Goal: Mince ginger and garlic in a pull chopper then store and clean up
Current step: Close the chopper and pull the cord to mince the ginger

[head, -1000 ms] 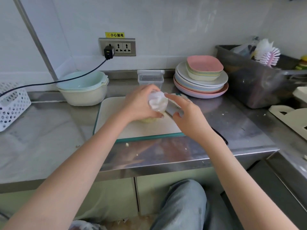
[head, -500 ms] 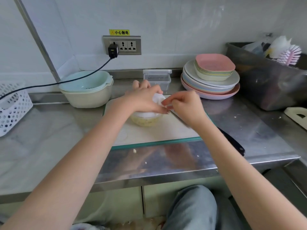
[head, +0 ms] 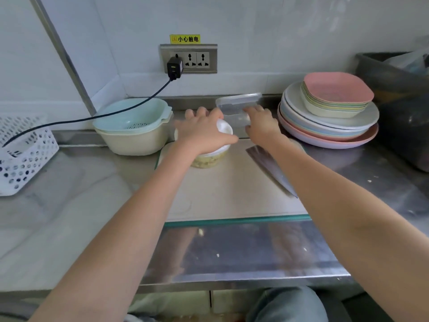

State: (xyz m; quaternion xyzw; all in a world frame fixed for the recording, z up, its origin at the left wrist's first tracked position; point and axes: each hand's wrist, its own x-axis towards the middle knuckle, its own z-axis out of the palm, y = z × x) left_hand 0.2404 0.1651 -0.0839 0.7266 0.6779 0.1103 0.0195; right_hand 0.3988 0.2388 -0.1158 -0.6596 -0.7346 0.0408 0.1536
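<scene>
Right hand [head: 261, 124] has left the chopper lid, where it was half a second ago, and now reaches to the back of the table [head: 69, 205], at the clear plastic container [head: 236, 110]. Its fingers lie against the container's side; whether they grip it or only touch it I cannot tell, the frame is blurred there. Container's lid sits tilted on top.

Left hand [head: 204, 133] stays on the pull chopper [head: 212, 154], palm over the white lid, fingers spread and curled down around it, gripping. Chopper stands upright at the far left part of the cutting board [head: 232, 194], nearer the back wall than before relative to the view. Through the clear bowl, yellowish minced matter shows, filling the lower part.

Cleaver [head: 270, 168] lies flat on the board's right side, blade pointing away from the person, partly under the right forearm.

Left of the board: a pale blue colander nested in a cream bowl [head: 134, 126]. Farther left, a white perforated basket [head: 23, 156]. Right of the container: a stack of plates [head: 329, 122], square pink dishes on top. Dark bin [head: 394, 101] at far right. Wall socket [head: 188, 58] with a black plug and cord running left. Small pale scraps lie on the steel near the front edge.
</scene>
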